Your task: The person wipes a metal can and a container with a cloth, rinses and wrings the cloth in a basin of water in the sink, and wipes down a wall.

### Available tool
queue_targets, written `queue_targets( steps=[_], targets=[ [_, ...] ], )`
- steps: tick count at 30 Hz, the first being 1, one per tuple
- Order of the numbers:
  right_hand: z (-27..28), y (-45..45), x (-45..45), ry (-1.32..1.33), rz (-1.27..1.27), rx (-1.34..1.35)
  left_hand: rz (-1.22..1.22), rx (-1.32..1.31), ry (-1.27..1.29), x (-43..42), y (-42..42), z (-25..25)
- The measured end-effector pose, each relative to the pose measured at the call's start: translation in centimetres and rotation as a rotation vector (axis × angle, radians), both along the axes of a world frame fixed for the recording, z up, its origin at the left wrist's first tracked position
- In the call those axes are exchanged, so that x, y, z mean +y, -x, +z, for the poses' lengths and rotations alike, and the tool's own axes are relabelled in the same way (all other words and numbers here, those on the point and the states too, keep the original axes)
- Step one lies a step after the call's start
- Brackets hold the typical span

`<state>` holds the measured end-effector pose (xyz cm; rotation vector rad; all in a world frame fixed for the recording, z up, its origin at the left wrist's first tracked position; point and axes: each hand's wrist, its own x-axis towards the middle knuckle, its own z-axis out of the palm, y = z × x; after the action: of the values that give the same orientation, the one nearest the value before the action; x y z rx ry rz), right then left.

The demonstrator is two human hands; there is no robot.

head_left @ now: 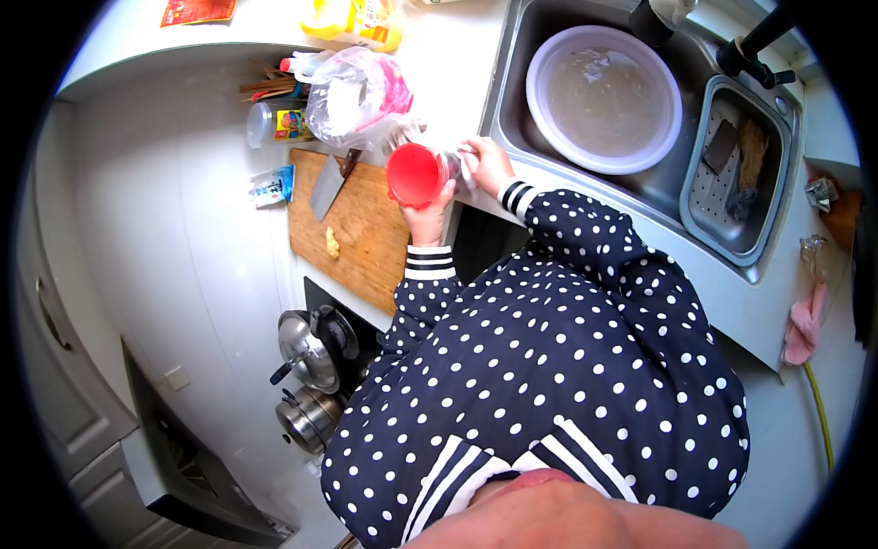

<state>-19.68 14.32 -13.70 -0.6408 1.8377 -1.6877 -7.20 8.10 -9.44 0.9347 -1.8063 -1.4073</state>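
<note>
My left hand [427, 222] grips a red round plastic piece [413, 174], shaped like a lid or shallow cup with a small tab at its rim. Right beside it is a clear, shiny plastic part [453, 166]; I cannot tell whether the two are joined. The fingers of my right hand [490, 166] are closed on this clear part from the right. Both hands are over the counter edge, between the cutting board and the sink. On the wooden cutting board [361, 233] lie a cleaver [327, 186] and a piece of ginger [332, 242].
A clear plastic bag [352, 96], a lidded jar [265, 124] and a blue-white packet [273, 187] stand behind the board. A white basin [540, 114] of water sits in the sink [514, 87], beside a drain basket [700, 206]. Pots [309, 419] stand at lower left.
</note>
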Motion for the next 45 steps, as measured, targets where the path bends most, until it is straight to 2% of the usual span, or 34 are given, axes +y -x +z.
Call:
queue_targets(
  steps=[2, 3, 5, 7, 9, 10, 11, 13, 14, 15, 17, 18, 19, 21, 22, 23, 25, 26, 27, 29, 30, 33, 34, 35, 37, 38, 39, 41, 42, 43, 45],
  targets=[
    [0.4, 1.0, 0.2, -0.067, 0.102, -0.130, -0.028, 0.000, -0.021, -0.4, -0.3, 0.3],
    [0.4, 0.4, -0.3, 0.065, -0.029, -0.064, -0.038, 0.001, -0.051, -0.7, 0.1, 0.4],
    [2.3, -0.6, -0.6, 0.261, -0.097, -0.115, -0.048, -0.014, -0.131, -0.4, -0.2, 0.4],
    [-0.2, -0.7, -1.3, 0.183, -0.116, -0.004, -0.057, -0.039, -0.096, 0.0, -1.0, 0.4],
    [-1.9, 0.9, -0.2, -0.064, 0.095, -0.156, -0.084, -0.035, -0.034, -0.7, -0.4, 0.5],
    [-1.9, 1.0, 0.0, -0.023, 0.048, -0.124, -0.093, -0.023, -0.044, -0.9, -0.4, 0.3],
    [-2.0, 1.4, 0.0, -0.060, 0.124, -0.155, -0.099, -0.030, -0.048, -1.3, -0.2, 0.0],
    [1.7, 0.5, 0.1, 0.111, -0.066, 0.125, -0.098, -0.069, -0.076, -1.1, -0.4, 0.2],
    [2.9, -0.2, 0.4, 0.184, -0.038, 0.052, -0.096, -0.104, -0.085, -0.9, -0.4, 0.4],
    [1.1, -1.3, -0.3, 0.203, -0.141, 0.086, -0.109, -0.087, -0.052, -0.7, -0.6, 0.4],
    [-2.0, -0.7, 0.0, -0.048, -0.006, 0.070, -0.141, -0.029, 0.030, -0.8, 0.0, 0.5],
    [-2.1, 0.1, 0.3, -0.018, 0.025, -0.034, -0.135, -0.088, 0.051, -1.0, -0.1, 0.5],
    [-2.3, 0.5, 0.8, -0.099, 0.053, 0.060, -0.141, -0.093, 0.048, -1.2, -0.5, 0.4],
    [-0.9, -0.1, 0.7, 0.076, -0.065, 0.016, -0.152, -0.086, 0.036, -1.6, -0.5, -0.5],
    [0.1, -1.4, 0.4, 0.248, -0.146, -0.107, -0.153, -0.083, 0.036, -1.5, -0.7, -0.8],
    [3.1, -1.7, 1.9, 0.176, -0.036, -0.105, -0.154, -0.077, 0.041, -1.6, -0.7, -0.9],
    [0.5, -3.1, 1.4, 0.213, -0.138, -0.113, -0.174, -0.111, 0.084, -1.8, -0.7, -0.3],
    [-1.4, -3.0, 1.1, 0.160, -0.175, 0.010, -0.191, -0.145, 0.119, -1.8, -0.5, 0.1],
    [-2.3, -1.4, 1.2, 0.087, 0.033, -0.145, -0.209, -0.185, 0.150, -1.8, -0.4, 0.5],
    [-0.4, 1.1, 1.2, -0.076, 0.146, 0.051, -0.296, -0.208, 0.189, -2.5, -0.5, 0.6],
    [2.0, 1.2, 1.0, 0.118, -0.064, 0.058, -0.332, -0.241, 0.192, -2.9, -0.4, 0.7],
    [3.8, 0.7, -1.0, 0.254, -0.011, -0.120, -0.442, -0.308, 0.312, -4.1, -0.8, 0.2],
    [3.0, 0.8, -1.2, 0.113, -0.003, -0.155, -0.455, -0.313, 0.305, -4.5, -0.7, 0.4],
    [0.9, 0.8, -1.8, 0.018, -0.013, -0.054, -0.468, -0.318, 0.297, -4.8, -0.7, 0.5],
    [-1.5, 2.2, -1.1, -0.191, 0.123, -0.060, -0.448, -0.334, 0.130, -4.7, -1.5, 1.7],
    [-4.1, 2.6, -1.4, -0.148, 0.164, -0.021, -0.429, -0.277, -0.008, -4.4, -1.4, 2.0],
    [-1.6, 3.0, -0.9, -0.140, 0.136, 0.004, -0.431, -0.274, -0.028, -4.5, -0.9, 2.5],
    [2.0, 2.6, -1.9, 0.094, 0.015, -0.016, -0.428, -0.280, -0.092, -4.0, -1.0, 2.9],
    [4.0, 2.0, -1.7, 0.210, 0.120, -0.251, -0.404, -0.291, -0.111, -4.3, -1.6, 2.3],
    [3.4, 1.5, -2.4, 0.185, 0.175, -0.252, -0.484, -0.473, 0.162, -6.5, -2.5, 0.5],
    [-0.9, 2.8, -3.9, -0.198, 0.271, -0.034, -0.665, -0.524, 0.804, -6.3, -1.3, 1.4]
  ],
)
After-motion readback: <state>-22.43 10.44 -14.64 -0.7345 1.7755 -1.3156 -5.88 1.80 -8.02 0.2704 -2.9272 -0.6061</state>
